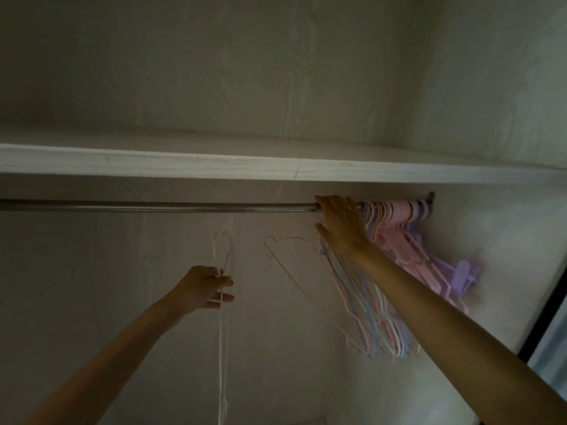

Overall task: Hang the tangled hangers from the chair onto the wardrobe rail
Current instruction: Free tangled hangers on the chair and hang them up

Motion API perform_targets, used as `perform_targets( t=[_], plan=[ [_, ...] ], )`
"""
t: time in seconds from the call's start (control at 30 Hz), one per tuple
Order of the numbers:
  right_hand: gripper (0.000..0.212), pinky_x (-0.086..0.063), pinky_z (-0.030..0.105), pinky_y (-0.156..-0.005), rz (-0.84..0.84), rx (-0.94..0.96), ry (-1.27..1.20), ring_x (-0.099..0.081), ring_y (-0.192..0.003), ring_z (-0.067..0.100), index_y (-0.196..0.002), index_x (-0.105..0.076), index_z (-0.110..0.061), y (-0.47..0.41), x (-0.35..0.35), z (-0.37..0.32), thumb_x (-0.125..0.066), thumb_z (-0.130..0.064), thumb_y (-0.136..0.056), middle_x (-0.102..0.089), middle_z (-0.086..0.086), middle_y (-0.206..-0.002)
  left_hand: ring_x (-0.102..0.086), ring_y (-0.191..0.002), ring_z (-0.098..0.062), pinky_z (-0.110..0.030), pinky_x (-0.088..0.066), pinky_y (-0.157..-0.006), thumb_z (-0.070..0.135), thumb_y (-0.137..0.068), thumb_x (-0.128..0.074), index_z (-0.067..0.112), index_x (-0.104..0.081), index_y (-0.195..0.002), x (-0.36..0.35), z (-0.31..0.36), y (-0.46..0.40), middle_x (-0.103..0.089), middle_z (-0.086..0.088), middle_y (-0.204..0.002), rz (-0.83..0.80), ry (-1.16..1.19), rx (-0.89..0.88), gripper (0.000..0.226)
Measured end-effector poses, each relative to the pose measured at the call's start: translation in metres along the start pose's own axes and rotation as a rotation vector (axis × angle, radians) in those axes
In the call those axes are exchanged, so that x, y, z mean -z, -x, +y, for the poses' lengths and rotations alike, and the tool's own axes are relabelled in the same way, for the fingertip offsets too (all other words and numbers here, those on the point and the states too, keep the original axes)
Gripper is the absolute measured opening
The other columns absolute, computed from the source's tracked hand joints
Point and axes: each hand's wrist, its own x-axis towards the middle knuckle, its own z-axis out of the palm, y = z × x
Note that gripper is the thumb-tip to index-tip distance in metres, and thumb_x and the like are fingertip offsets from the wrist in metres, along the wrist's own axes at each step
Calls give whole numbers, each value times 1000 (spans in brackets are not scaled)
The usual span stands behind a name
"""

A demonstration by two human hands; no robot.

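Note:
The metal wardrobe rail [159, 207] runs across under a shelf. Several pink, blue and purple hangers [395, 210] hang bunched at its right end, their thin frames [377, 320] splaying down to the left. One pink hanger [287, 265] leans out of the bunch with its hook off the rail. My right hand [340, 223] rests against the bunch, fingers laid over the rail and thumb spread below. My left hand [204, 288] is lower and to the left, pinching a thin white hanger [221, 348] that dangles straight down. The chair is out of view.
A white wooden shelf [214, 165] sits just above the rail. The wardrobe's back panel [107, 271] and right side wall [506, 240] close in the space. The left stretch of the rail carries nothing. A dark door edge [549, 314] shows at the far right.

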Motion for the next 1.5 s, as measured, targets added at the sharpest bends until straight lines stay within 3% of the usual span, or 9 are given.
perform_targets(
  t=[0.2,0.43,0.57,0.7,0.77,1.0,1.23,1.33,1.5],
  plan=[
    [58,-17,48,-115,43,-72,130,-33,-137,33,-137,-45,-11,9,-1,46,-62,-31,-86,-43,15,-143,-64,-44,-1,-23,-48,-61,11,-94,-53,15,-55,-83,-7,6,2,-62,-1,-90,-25,4,1,12],
    [70,-7,43,-116,-31,-185,176,-16,-144,30,-147,-24,-12,19,14,59,-57,-29,-89,-23,10,-155,-64,-49,-3,-19,-50,-57,11,-95,-49,14,-50,-126,-15,12,9,-61,3,-85,-50,-19,-29,31],
    [44,-40,36,-96,174,-51,-242,-55,-114,33,-125,-54,-7,42,18,10,-57,-32,-89,-58,16,-126,-66,-54,-3,-20,-49,-61,18,-95,-51,13,-60,-113,-26,15,6,-63,-6,-106,-70,-39,-18,20],
    [46,-51,25,-64,-727,-83,-752,-66,-73,13,-109,-63,-14,80,32,-60,-46,-52,-91,-65,3,-113,-61,-63,-4,-18,-45,-61,20,-95,-52,7,-62,-114,-52,24,1,-62,-3,-98,-69,-96,-32,26],
    [48,-47,19,-54,-925,6,-766,-63,-65,6,-116,-60,-14,94,28,-75,-47,-53,-90,-63,0,-119,-57,-70,-8,-19,-43,-63,21,-93,-55,2,-63,-114,-65,29,-2,-62,-5,-95,-68,-140,-68,30],
    [15,-39,13,-39,-754,-247,-1030,-56,-41,2,-89,-56,-13,101,20,-72,-48,-23,-97,-65,-1,-73,-65,-102,-21,-32,-49,-92,39,-88,-59,13,-62,-120,-96,51,-14,-68,-7,-108,-48,-273,-221,41],
    [27,-37,13,-35,-432,-445,-997,-46,-28,1,-110,-55,5,65,18,-32,-36,-10,-100,-54,5,-60,-44,-125,-24,-38,-43,-93,40,-92,-50,26,-28,-147,-62,73,-21,-44,-3,-139,628,-960,-775,61],
    [30,-35,13,-36,-451,-465,-929,-44,-27,1,-114,-55,8,56,9,-17,-36,-9,-99,-54,6,-59,-13,-145,-22,-40,-14,-117,33,-94,-47,24,-8,-151,-54,68,-31,-13,0,-158,498,-1265,-672,69],
    [34,-42,15,-41,-730,-437,-772,-54,-36,1,-124,-51,3,63,-2,-6,-39,-17,-99,-61,8,-75,-8,-147,-19,-40,-9,-119,21,-93,-46,27,0,-151,-53,60,-37,-9,5,-158,490,-1336,-622,74]
  ],
)
